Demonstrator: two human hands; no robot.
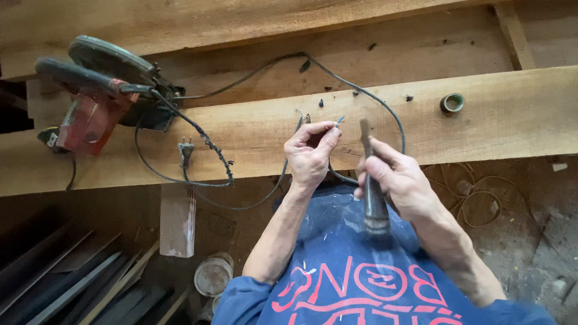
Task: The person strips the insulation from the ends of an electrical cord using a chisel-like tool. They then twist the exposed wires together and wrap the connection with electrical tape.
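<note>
While my left hand (310, 157) pinches the stripped cable end (339, 121) near frame centre, I see my right hand (397, 180) wrapped tightly around a chisel (372, 180) just beside it. At upper left, a red circular saw (96, 96) rests on the wooden plank (512, 114).

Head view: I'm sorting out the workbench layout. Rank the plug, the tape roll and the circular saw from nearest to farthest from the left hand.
1. Plug: on the plank, to the left of the left hand.
2. Tape roll: on the plank, off to the right, past the right hand.
3. Circular saw: at the plank's far left end.
</note>
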